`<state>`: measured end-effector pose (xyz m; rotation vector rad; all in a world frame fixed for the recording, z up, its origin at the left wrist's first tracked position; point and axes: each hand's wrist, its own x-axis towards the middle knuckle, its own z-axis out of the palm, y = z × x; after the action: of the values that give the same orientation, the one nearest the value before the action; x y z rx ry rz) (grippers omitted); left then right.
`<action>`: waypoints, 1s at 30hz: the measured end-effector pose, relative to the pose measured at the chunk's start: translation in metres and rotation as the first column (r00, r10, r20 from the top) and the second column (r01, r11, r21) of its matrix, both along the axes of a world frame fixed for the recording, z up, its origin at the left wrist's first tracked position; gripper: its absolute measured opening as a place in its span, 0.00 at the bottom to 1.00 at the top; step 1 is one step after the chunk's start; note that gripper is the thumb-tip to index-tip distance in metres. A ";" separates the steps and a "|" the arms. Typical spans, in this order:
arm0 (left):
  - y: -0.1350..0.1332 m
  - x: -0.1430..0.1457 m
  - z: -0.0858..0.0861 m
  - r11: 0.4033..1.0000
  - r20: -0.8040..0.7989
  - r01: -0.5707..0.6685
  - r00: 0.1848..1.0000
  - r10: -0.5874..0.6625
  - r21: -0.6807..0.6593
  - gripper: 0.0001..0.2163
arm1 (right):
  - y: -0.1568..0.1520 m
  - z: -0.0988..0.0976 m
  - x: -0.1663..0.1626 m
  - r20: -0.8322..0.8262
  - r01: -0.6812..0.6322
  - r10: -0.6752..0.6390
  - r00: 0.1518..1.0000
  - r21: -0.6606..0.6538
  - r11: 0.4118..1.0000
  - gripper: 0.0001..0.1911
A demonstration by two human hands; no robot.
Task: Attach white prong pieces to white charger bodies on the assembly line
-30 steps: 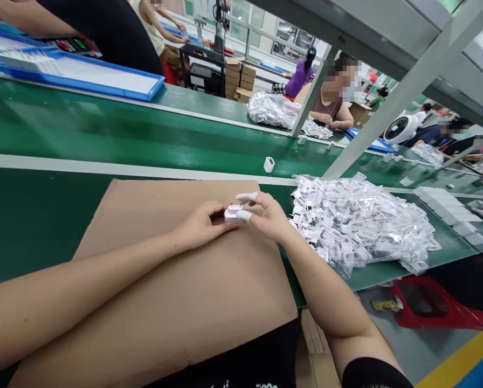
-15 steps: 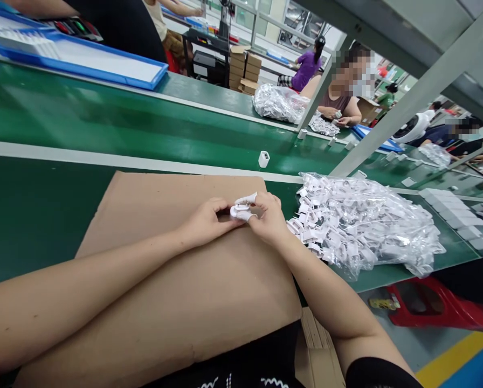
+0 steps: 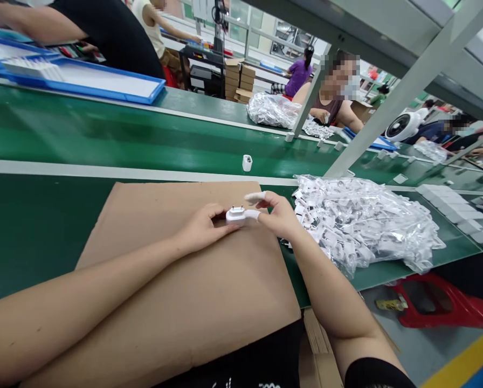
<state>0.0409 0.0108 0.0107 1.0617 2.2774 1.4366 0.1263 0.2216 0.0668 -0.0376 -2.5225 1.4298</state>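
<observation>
A small white plug adapter [image 3: 235, 214] with two pins pointing up sits between both my hands over a brown cardboard sheet [image 3: 177, 280]. My left hand [image 3: 203, 226] is curled around its left side, fingers closed on it. My right hand [image 3: 276, 215] pinches its right side with thumb and forefinger, both in white finger cots. Just right of my right hand lies a heap of white adapters in clear plastic bags [image 3: 363, 223].
A single white adapter [image 3: 247, 163] stands on the green conveyor belt [image 3: 104, 134] beyond the cardboard. A blue tray [image 3: 83, 81] lies far left. Other people work across the belt beside another bag pile [image 3: 271, 109]. A slanted metal post [image 3: 391, 102] rises at right; a red stool [image 3: 435, 302] sits below.
The adapter is turned so its two pins point up and show clearly. My hands stay together on it; the lone adapter on the belt has drifted left.
</observation>
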 end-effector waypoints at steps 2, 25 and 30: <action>0.000 0.000 0.001 1.000 -0.013 0.005 1.000 -0.005 -0.003 0.19 | -0.009 -0.005 0.000 -0.055 -0.061 0.065 0.996 0.075 0.995 0.20; -0.005 0.010 0.002 1.000 -0.337 -0.017 0.941 0.019 0.010 0.17 | -0.027 -0.021 -0.005 -0.111 -0.002 0.025 0.994 0.199 0.980 0.15; -0.007 0.014 0.011 0.997 -0.233 -0.039 0.971 0.053 0.065 0.15 | -0.026 -0.022 -0.007 -0.079 0.058 -0.068 0.995 -0.128 0.990 0.17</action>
<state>0.0550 0.0034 0.0218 1.2664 2.4479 1.4763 0.1193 0.1958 0.0449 -0.0782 -2.3416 1.5306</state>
